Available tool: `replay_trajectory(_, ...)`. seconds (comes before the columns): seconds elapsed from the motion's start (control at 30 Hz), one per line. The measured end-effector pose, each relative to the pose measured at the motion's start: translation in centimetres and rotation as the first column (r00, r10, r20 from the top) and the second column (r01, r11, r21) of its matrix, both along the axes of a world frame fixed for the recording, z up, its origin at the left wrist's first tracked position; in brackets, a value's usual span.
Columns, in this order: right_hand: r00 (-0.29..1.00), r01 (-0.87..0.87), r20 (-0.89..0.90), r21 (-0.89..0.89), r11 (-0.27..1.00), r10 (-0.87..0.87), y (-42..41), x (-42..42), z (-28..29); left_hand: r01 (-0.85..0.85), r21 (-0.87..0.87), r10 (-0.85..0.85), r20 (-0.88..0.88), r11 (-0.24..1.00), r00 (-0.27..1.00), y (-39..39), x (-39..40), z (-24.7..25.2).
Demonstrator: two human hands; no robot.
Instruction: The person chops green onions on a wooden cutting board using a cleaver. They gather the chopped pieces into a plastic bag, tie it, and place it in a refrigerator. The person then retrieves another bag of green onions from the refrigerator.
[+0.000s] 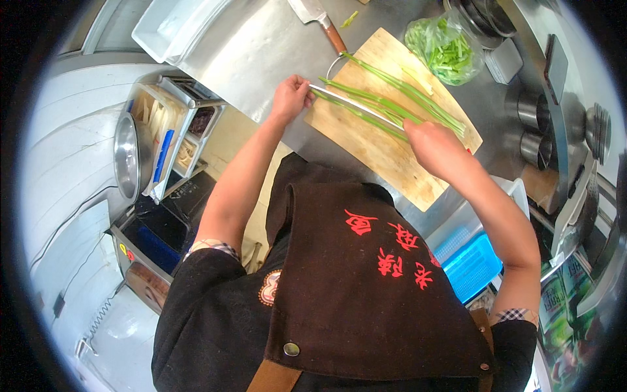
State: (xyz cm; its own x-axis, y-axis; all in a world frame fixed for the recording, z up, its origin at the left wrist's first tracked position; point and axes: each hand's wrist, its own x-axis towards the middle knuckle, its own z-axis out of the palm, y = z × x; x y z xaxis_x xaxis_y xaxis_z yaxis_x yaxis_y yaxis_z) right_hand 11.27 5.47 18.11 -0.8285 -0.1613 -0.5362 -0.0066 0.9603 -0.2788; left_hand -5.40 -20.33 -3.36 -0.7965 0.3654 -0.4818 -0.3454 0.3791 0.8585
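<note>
Long, thin green stalks (pixel 392 83) lie lengthwise across a wooden cutting board (pixel 367 152). My right hand (pixel 433 147) is closed around one end of a knife (pixel 357 105), whose narrow bright blade appears edge-on above the stalks; its grip is mostly hidden. My left hand (pixel 292 99) is at the blade's far end, just off the board's left corner. Its fingers are curled together there, where the blade tip and a stalk end meet; which of them it pinches I cannot tell. A pale yellowish stalk piece (pixel 416 80) lies on the board's far side.
Beyond the board, a cleaver (pixel 321 24) lies on the steel counter (pixel 240 54). A clear plastic bag (pixel 443 49) holds cut green pieces. Metal pots (pixel 534 115) stand at right. A blue basket (pixel 472 267) is below the counter edge; a white tub (pixel 179 27) sits far left.
</note>
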Motion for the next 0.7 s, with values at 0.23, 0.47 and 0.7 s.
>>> replay_trajectory(0.23, 0.998, -0.043, 0.048, 0.083, 0.996, 0.04, 2.1, 2.5, 0.8, -0.026, 0.012, 0.025, 0.047, 1.0, 0.999, -0.1, 0.1, -0.6)
replay_trajectory(0.47, 0.999, -0.019, 0.03, 0.067, 0.998, 0.017, 5.3, 5.9, 0.2, -0.023, 0.033, 0.022, 0.023, 0.999, 0.999, 0.1, 0.3, 0.1)
replay_trajectory(0.7, 0.99, 0.003, 0.136, 0.164, 0.986, -0.026, 8.1, 8.8, 1.3, -0.053, 0.025, 0.051, 0.063, 0.998, 0.997, 0.4, 0.3, 1.2)
